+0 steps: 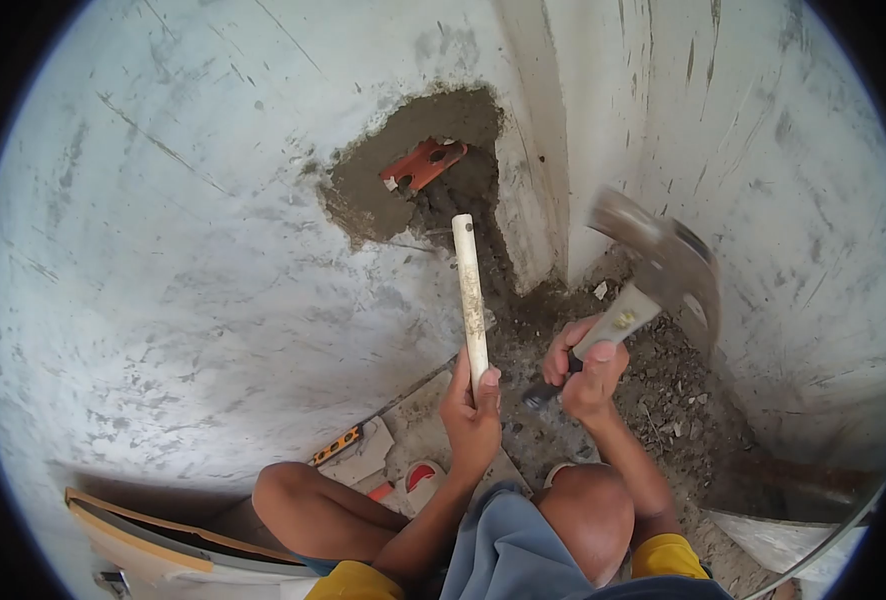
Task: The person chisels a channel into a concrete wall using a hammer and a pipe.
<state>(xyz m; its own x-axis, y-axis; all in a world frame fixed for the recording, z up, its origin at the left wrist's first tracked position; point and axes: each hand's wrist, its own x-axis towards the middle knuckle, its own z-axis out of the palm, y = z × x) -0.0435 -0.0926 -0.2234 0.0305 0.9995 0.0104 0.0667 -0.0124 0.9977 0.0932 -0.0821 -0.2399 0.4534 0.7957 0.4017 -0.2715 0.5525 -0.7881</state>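
My left hand [471, 420] is closed around the lower end of a white plastic pipe [470, 300], dirty and held nearly upright. A small hole shows near the pipe's top end. My right hand [593, 372] grips a claw hammer [663, 265] by its pale handle; the metal head is raised to the right of the pipe and slightly blurred. Behind the pipe's top, a rough recess [378, 145] in the wall is lined with grey mortar. An orange plastic box [425, 163] with holes sits tilted inside it.
White, scuffed walls [183, 260] meet in a corner. Rubble and dirt [673, 400] cover the floor there. An orange spirit level [337, 445] lies by the left wall. A wood-edged panel [153, 530] stands at lower left, and my knees [588, 510] are bent close below my hands.
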